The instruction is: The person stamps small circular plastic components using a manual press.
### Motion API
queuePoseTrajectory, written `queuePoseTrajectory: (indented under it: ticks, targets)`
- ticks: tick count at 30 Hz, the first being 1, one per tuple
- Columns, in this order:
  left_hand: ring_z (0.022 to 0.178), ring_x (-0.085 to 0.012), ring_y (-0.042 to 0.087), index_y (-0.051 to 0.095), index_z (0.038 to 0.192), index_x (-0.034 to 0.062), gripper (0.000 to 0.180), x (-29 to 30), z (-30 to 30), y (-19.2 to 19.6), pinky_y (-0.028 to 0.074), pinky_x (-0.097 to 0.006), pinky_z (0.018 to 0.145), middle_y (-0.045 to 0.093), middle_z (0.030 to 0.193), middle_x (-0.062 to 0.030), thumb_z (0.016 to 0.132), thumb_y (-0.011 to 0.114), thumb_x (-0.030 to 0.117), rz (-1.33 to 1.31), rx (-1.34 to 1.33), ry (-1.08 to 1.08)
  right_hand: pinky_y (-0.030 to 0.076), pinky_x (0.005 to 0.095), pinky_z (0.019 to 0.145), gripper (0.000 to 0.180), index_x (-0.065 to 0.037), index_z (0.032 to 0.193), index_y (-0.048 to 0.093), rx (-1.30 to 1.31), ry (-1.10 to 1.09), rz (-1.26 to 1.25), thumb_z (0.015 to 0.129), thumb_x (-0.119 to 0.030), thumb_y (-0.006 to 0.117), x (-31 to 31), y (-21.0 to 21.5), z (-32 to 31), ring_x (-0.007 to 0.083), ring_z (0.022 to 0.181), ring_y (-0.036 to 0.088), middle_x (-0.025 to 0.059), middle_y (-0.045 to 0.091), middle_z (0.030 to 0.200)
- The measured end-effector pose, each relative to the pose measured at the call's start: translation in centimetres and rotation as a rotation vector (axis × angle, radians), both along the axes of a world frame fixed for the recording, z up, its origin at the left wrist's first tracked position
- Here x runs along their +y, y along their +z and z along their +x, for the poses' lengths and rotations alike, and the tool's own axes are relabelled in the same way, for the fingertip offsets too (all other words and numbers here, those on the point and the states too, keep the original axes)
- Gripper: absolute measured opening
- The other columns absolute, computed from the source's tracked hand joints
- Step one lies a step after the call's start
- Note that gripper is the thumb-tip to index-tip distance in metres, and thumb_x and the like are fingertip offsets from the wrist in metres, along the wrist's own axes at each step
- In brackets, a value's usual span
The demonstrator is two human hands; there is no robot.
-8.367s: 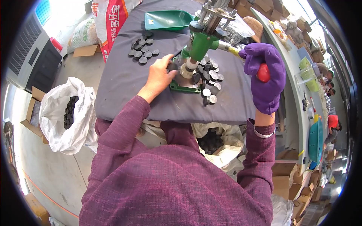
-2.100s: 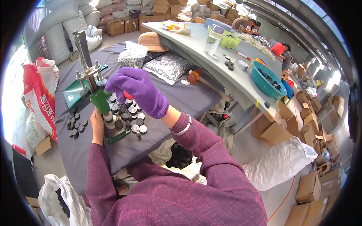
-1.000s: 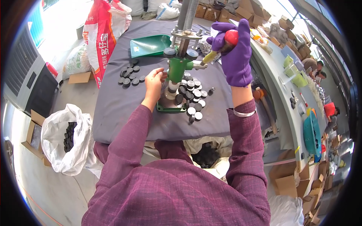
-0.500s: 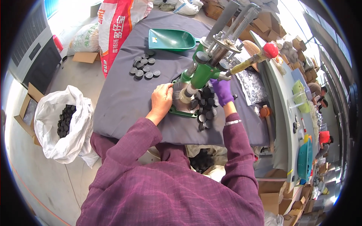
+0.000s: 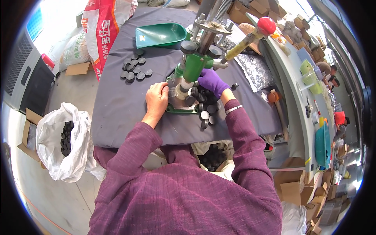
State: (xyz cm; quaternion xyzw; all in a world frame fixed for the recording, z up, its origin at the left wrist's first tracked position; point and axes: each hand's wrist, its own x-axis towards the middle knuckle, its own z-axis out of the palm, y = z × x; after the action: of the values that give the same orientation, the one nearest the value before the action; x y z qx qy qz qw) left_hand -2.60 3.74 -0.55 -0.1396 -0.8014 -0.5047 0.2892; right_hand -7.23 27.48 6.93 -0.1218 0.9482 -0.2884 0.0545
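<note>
A green hand lever press (image 5: 194,67) stands on the cloth-covered table, its red ball knob (image 5: 266,26) up at the right. My bare left hand (image 5: 157,98) is at the left side of the press base (image 5: 184,110), fingers bent together; whatever they may pinch is hidden. On the other side, my right hand (image 5: 213,83) wears a purple glove. Its curled fingers reach down beside the press column at the far edge of a pile of black round caps (image 5: 204,115); the fingertips are out of sight. A separate group of black caps (image 5: 136,69) lies farther left.
A green scoop (image 5: 162,36) lies at the far side of the table. Clear bagged pieces (image 5: 256,72) lie right. A white sack (image 5: 80,147) with black caps stands on the floor left; another open sack (image 5: 213,156) is below the table edge. A long side table (image 5: 291,74) runs along the right.
The view has shifted, so the table things sit farther left. My gloved right hand has drawn in closer to the press column, and a lone cap now shows right of it.
</note>
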Motion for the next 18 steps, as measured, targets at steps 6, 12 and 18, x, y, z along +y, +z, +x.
queuePoseTrajectory:
  ticks: [6,12,18]
  targets:
    - [0.085,-0.0302,0.062,0.066,0.094,0.0033,0.011,0.2,0.1,0.0,0.049,-0.039,0.076,0.067,0.089,-0.0115,0.085,0.063,0.008,0.066,-0.005,-0.011,0.047,0.0415,0.093,0.036,-0.010,0.116,0.065,0.327,0.042,-0.167,0.085,-0.029,0.060,1.4,-0.9,3.1,0.0333,0.106,0.060,0.0168,0.064,0.116]
    - [0.087,-0.0304,0.059,0.064,0.095,0.0036,0.014,0.1,1.8,1.3,0.047,-0.040,0.078,0.064,0.090,-0.0118,0.081,0.065,0.006,-0.053,0.276,0.003,0.049,0.0413,0.087,0.032,-0.008,0.115,0.063,0.562,0.148,-0.118,0.089,-0.026,0.058,-1.7,-1.0,4.7,0.0354,0.100,0.062,0.0183,0.065,0.110]
    - [0.096,-0.0344,0.056,0.060,0.110,0.0032,0.045,2.2,8.8,4.2,0.044,-0.044,0.085,0.060,0.105,-0.0147,0.076,0.074,0.029,-0.266,0.268,-0.235,0.050,0.0460,0.081,0.028,-0.007,0.095,0.069,0.396,0.019,-0.100,0.088,-0.032,0.058,0.3,-1.1,6.2,0.0371,0.090,0.064,0.0158,0.068,0.094]
